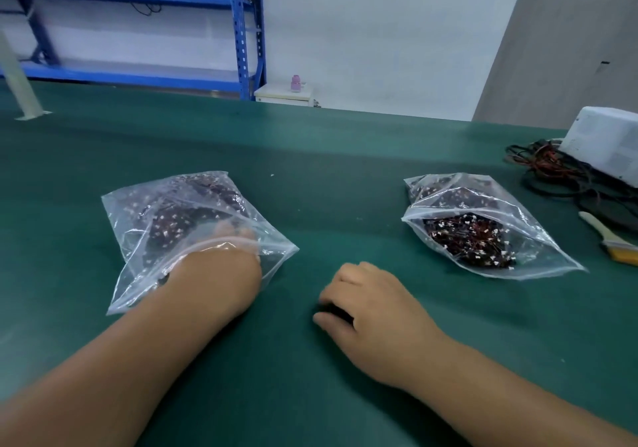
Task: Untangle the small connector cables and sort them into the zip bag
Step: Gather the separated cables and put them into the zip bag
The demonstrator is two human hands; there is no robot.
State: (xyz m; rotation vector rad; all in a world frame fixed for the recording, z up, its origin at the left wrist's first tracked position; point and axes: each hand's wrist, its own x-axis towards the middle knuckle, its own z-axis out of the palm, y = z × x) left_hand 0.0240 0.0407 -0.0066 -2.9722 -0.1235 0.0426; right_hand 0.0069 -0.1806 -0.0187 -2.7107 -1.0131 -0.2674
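Two clear zip bags lie open on the green table mat (310,177). The left zip bag (138,274) holds dark red-black connector cables (165,225) with white plugs. My left hand (221,274) reaches in through its mouth, and its fingers show blurred through the plastic, over the cables. The right zip bag (545,256) lies with its mouth towards me and is filled with a tangle of the same cables (469,239). Between the bags, my right hand (373,308) rests on the mat with curled fingers, pinching a small dark bundle (336,308) that looks like cables.
At the far right stands a white box (607,142) with a heap of black and red wires (559,173) in front of it. A brush with a yellow ferrule (611,243) lies beside them. A pale post (17,77) stands at the back left, and blue shelving (241,32) rises behind the table.
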